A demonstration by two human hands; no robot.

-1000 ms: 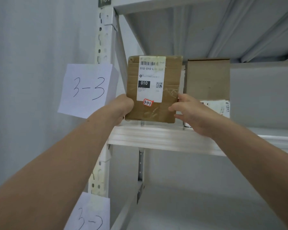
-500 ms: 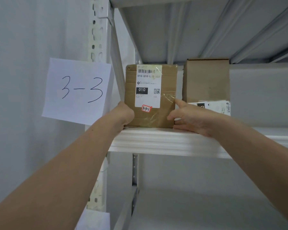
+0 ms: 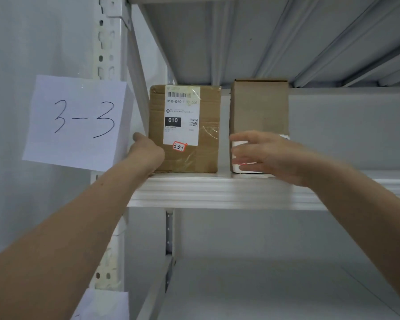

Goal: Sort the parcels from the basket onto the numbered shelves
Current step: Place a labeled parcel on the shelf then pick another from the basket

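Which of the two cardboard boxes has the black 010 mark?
The left brown cardboard box, next to the white 3-3 paper sign; the right brown box shows no such mark.

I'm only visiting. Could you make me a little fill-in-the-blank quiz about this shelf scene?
The paper sign beside the shelf reads ____.
The black patch on the labelled parcel shows the number ____.
Its small red sticker reads ____.
On this shelf stand ____ boxes.
Missing words: 3-3; 010; 3-3-1; two.
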